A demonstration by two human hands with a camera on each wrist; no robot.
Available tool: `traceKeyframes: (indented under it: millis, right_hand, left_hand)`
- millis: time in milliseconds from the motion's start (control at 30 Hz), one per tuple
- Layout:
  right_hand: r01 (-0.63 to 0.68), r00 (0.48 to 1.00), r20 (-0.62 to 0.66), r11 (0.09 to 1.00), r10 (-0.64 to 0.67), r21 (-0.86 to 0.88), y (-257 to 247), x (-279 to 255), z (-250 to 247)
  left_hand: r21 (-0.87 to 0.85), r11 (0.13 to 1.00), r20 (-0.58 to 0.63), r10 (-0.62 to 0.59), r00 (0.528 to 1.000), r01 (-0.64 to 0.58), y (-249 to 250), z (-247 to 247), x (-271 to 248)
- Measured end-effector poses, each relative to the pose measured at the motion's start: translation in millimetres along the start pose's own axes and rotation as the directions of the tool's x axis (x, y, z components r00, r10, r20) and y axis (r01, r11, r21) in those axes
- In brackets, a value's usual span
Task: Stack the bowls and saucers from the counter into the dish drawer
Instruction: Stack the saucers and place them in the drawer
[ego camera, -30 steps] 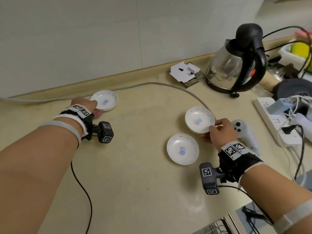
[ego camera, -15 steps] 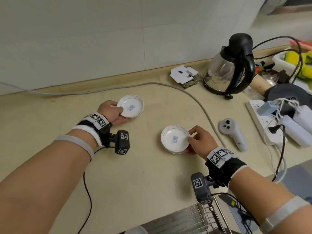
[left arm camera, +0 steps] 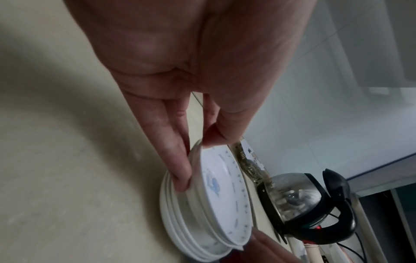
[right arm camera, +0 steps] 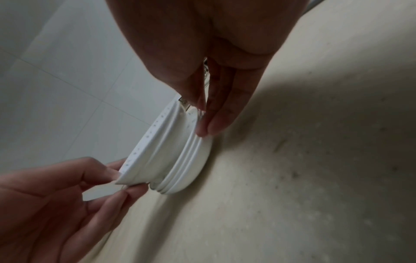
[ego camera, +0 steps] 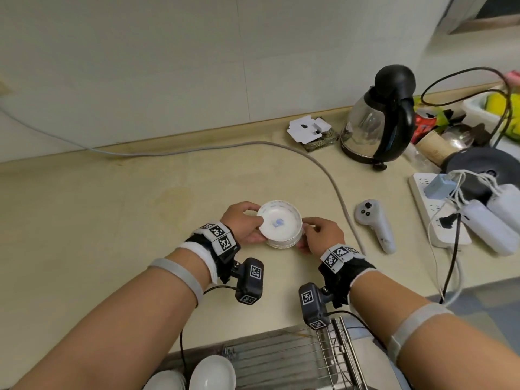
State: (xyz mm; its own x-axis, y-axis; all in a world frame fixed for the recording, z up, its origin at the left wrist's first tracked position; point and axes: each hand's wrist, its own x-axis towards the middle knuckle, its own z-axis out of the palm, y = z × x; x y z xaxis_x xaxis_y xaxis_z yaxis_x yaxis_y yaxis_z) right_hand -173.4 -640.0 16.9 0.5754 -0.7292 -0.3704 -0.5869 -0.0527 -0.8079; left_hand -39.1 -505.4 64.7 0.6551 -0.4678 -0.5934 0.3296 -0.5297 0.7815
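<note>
White blue-patterned saucers [ego camera: 280, 225] stacked on counter [ego camera: 112, 220], top one tilted, perhaps three beneath, bowls [ego camera: 212, 374] in drawer [ego camera: 281, 358]

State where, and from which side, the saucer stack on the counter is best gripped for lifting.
Probably the lowest rim, from left and right together, fingertips beneath. The saucer stack is loose with flared rims, and the top saucer, pinched by the left hand, sits tilted; gripping it lifts it alone.

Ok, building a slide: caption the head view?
Left hand and right hand hold stacked saucers on the counter.
</note>
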Motion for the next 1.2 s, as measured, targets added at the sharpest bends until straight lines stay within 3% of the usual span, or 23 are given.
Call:
traceKeyframes:
  millis: [133, 300, 500, 733, 900, 1067, 1133, 1200]
  right_hand:
    - [-0.136, 0.986, 0.127, 0.969, 0.111, 0.208, -2.3, 3.1, 0.6]
    - [-0.225, 0.953, 0.256, 0.941, 0.159, 0.252, -6.4, 5.0, 0.6]
    - [-0.206, 0.946, 0.289, 0.959, 0.145, 0.194, -9.8, 6.8, -4.6]
    - [-0.096, 0.914, 0.399, 0.994, 0.065, 0.056, -9.6, -16.4, -6.5]
    - [-0.135, 0.792, 0.604, 0.990, 0.089, 0.031, -26.8, -65.3, 1.7]
    - [-0.086, 0.681, 0.728, 0.996, 0.076, -0.024, -24.8, -108.8, 27.4]
    - [-0.070, 0.640, 0.764, 0.996, 0.081, -0.047, -21.6, -123.3, 39.4]
    - [-0.047, 0.587, 0.805, 0.996, 0.089, -0.076, -17.6, -135.0, 47.2]
  left_hand:
    - [0.054, 0.998, -0.075, -0.006, 0.997, 0.010, -7.4, 12.7, 2.9]
    - [0.137, 0.991, -0.141, 0.018, 0.990, 0.001, -15.0, 22.6, -0.2]
    - [0.156, 0.986, -0.128, 0.072, 0.989, -0.052, -27.5, 27.9, -5.5]
    - [-0.021, 0.991, -0.152, 0.129, 0.980, -0.133, -43.7, 16.6, -60.3]
    - [-0.031, 0.990, -0.193, 0.132, 0.972, -0.140, -72.5, -8.9, -121.4]
    - [-0.142, 0.982, -0.303, 0.073, 0.950, -0.121, -121.7, -33.4, -180.0]
    - [-0.229, 0.968, -0.412, 0.000, 0.911, -0.104, -150.5, -44.5, -197.6]
    - [-0.235, 0.970, -0.543, -0.083, 0.835, -0.056, -185.8, -55.9, -210.3]
